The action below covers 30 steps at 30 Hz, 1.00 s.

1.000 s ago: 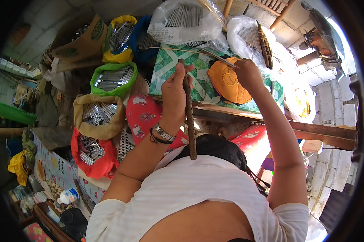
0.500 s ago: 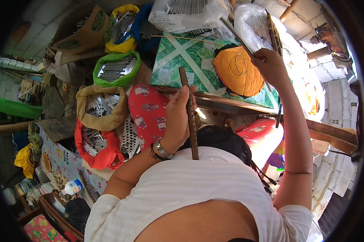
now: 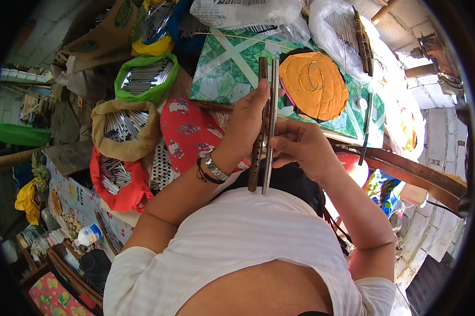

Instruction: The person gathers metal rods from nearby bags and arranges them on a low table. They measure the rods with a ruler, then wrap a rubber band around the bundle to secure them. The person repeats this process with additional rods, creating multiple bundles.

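Note:
My left hand (image 3: pixel 248 118) is wrapped round a dark brown stick (image 3: pixel 256 166) with a row of small holes along it, held nearly upright in front of my chest. A plain silver metal tube (image 3: pixel 268 166) stands close alongside it, tilted slightly, with its lower end near the stick's lower end. My right hand (image 3: pixel 303 146) pinches this tube between thumb and fingers. Beyond my hands, an orange round cloth pad (image 3: pixel 292 79) lies on the green patterned table (image 3: pixel 211 79), a loose coil of thin cord (image 3: pixel 312 84) on top.
To the left stand green (image 3: pixel 120 87), tan (image 3: pixel 135 151) and red (image 3: pixel 116 196) bags of metal tubes. Clear plastic bags (image 3: pixel 321 26) of tubes sit at the table's back. A dark strip (image 3: pixel 367 126) overhangs the table's right front edge, near a small white spool (image 3: pixel 361 104).
My right hand has come back from the far right of the table with the metal tube, bringing it beside the holed stick. My left hand has shifted slightly right and farther away.

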Available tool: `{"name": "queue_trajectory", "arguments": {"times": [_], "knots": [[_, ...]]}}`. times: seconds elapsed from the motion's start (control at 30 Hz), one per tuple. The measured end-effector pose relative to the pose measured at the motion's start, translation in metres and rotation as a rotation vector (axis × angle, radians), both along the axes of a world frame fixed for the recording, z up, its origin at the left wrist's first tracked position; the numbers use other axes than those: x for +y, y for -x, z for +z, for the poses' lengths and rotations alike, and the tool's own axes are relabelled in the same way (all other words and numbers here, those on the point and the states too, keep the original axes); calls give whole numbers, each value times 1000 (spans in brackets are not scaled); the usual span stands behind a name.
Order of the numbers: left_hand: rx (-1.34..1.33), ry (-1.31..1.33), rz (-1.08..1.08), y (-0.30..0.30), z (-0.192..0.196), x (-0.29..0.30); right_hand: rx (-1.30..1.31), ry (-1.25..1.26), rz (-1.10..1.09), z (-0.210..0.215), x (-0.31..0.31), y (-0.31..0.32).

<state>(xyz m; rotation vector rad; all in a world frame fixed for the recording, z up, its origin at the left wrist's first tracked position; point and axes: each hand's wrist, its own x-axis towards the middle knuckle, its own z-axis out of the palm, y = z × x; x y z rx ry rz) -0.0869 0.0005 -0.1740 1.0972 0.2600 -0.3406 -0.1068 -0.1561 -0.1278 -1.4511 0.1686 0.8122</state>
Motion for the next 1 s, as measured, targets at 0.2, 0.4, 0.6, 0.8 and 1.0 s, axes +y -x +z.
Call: {"name": "queue_trajectory", "arguments": {"times": [0.2, 0.4, 0.6, 0.8, 1.0], "knots": [[40, 63, -91, 3, -6, 2, 2, 62, 39, -6, 3, 11], [50, 226, -96, 10, -7, -4, -11, 134, 65, -3, 3, 15], [28, 160, -110, 13, -10, -5, -62, 245, 204, 2, -11, 8], [-35, 144, -65, 14, -14, -6, -790, 942, 31, -15, -61, -70], [17, 148, -93, 18, -9, -9, -1011, 1028, 38, -58, -67, -111]]}}
